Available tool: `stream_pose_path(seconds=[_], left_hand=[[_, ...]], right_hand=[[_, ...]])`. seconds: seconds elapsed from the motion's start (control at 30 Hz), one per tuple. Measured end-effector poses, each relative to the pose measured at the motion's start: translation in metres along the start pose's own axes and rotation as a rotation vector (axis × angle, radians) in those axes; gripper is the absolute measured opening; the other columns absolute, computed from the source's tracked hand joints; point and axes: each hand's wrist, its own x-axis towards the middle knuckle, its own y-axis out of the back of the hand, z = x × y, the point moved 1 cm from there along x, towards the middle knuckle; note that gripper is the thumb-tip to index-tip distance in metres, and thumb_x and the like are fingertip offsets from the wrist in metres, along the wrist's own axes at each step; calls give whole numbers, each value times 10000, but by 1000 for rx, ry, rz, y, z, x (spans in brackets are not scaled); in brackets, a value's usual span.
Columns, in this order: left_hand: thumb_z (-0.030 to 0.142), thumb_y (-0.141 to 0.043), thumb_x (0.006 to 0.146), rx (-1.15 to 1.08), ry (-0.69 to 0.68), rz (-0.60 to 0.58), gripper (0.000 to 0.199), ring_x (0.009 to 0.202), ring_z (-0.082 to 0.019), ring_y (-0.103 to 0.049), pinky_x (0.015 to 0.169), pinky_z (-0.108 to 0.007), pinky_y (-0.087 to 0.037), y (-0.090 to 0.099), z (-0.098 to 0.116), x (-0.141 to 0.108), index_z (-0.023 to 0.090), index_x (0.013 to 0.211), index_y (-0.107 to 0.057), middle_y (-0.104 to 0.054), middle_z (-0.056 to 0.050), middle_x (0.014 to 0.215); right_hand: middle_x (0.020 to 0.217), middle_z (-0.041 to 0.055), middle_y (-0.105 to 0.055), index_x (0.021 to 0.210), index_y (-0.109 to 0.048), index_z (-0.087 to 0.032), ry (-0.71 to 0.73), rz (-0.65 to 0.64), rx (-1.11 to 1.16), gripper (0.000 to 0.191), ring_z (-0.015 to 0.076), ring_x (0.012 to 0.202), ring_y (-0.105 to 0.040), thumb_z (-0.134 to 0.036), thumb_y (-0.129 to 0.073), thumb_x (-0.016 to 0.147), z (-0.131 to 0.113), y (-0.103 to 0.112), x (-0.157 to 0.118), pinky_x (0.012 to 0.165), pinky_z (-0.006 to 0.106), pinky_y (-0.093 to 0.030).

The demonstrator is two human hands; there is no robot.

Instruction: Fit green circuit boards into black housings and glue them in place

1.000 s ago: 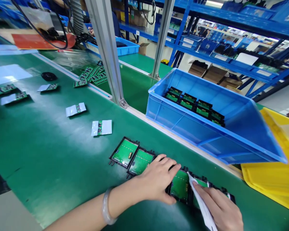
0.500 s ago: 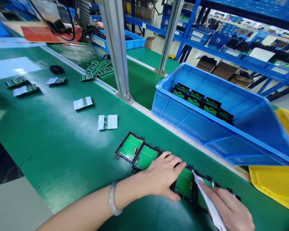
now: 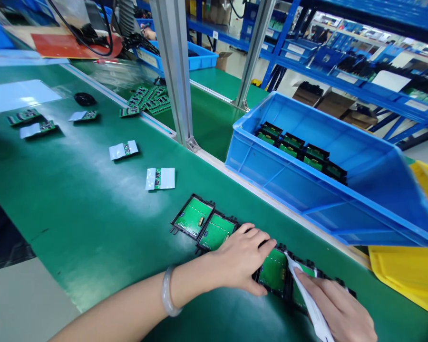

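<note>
Sheet [image 3: 308, 300] in R fingers [image 3: 318, 286], unch. vs b4

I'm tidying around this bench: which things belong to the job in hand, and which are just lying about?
In the job:
framed boards, partly under the left hand
white strip, in the right hand
near blue bin, probably, as it holds similar boards

Apparently lying about:
round black object
red sheet

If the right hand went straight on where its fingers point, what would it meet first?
Probably the black-framed green board between the hands, then the left hand; height is unclear, so the right hand may clear the board.
</note>
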Motion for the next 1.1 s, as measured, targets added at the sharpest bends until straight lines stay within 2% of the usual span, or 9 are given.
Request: stream_pose_path(seconds=[0.2, 0.3, 0.47, 0.6, 0.83, 0.97, 1.1], left_hand=[[614, -774, 636, -13, 3, -7, 996, 1172, -316, -518, 1102, -436, -267, 1, 0, 0, 63, 1382, -411, -576, -160, 1234], [612, -767, 647, -25, 11, -17, 990, 1174, -325, -519, 1106, -448, -260, 1, 0, 0, 67, 1389, -401, -572, -169, 1243], [601, -759, 675, -34, -1, -17, 974, 1206, -324, -499, 1118, -444, -249, 4, 1, 0, 54, 1394, -395, -562, -182, 1273], [606, -759, 674, -20, -9, -22, 979, 1205, -316, -498, 1108, -445, -264, 4, 1, 0, 49, 1392, -394, -563, -173, 1265], [611, -745, 689, -21, -10, -12, 967, 1205, -312, -498, 1103, -444, -268, 4, 1, 0, 58, 1397, -387, -568, -167, 1256], [603, -749, 692, -18, -13, -7, 963, 1196, -313, -504, 1108, -440, -260, 4, 1, 0, 46, 1393, -392, -568, -172, 1246], [603, -740, 701, -5, -11, -19, 951, 1214, -310, -495, 1110, -440, -255, 4, 1, 0, 57, 1395, -386, -560, -174, 1279]], right_hand=[[958, 88, -660, 1426, -473, -231, -78, -3, 29, 476, 185, 759, -634, -117, -419, 968, -3, 0, -1, 688, 294, -442], [953, 94, -655, 1427, -471, -217, -69, -17, 16, 459, 189, 749, -632, -156, -411, 977, -3, 1, -2, 673, 297, -442], [933, 88, -647, 1414, -484, -198, -21, -40, 23, 465, 168, 740, -622, -125, -433, 957, 1, 2, -1, 659, 272, -438], [942, 95, -632, 1389, -505, -184, -46, -10, 8, 454, 176, 756, -604, -96, -432, 950, -2, 2, 0, 674, 293, -425], [954, 89, -643, 1311, -560, -182, -47, -35, -13, 379, 175, 783, -611, -109, -448, 956, -3, 2, 1, 708, 290, -433], [934, 84, -659, 1212, -619, -139, 15, -70, -49, 300, 161, 784, -630, -113, -480, 947, 3, 2, 1, 716, 267, -449], [942, 73, -688, 1194, -643, -137, 50, -87, -90, 295, 167, 810, -657, -127, -494, 939, 9, 2, 3, 771, 271, -468]])
